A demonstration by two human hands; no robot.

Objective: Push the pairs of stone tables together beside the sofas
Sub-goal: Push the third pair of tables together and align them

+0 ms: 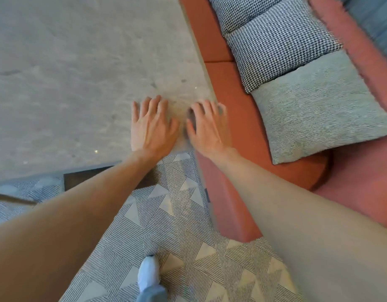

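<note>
A large grey stone table [74, 68] fills the view ahead and to the left of both hands. To the right of the right hand runs a rust-orange sofa [229, 136] with a plain grey cushion [319, 110] and a houndstooth cushion [279, 44]. Below the wrists lies a patterned rug [177, 214]. The left hand [152, 127] and right hand [207, 127] lie open and flat, palms down, side by side on the table's near right corner, gripping nothing. A white shoe [148, 272] stands on the rug beneath the forearms.

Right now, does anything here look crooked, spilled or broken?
Nothing stands out. Both hands, left and right, lie flat on the stone table near its corner by the sofa. The cushions lean in a row.
</note>
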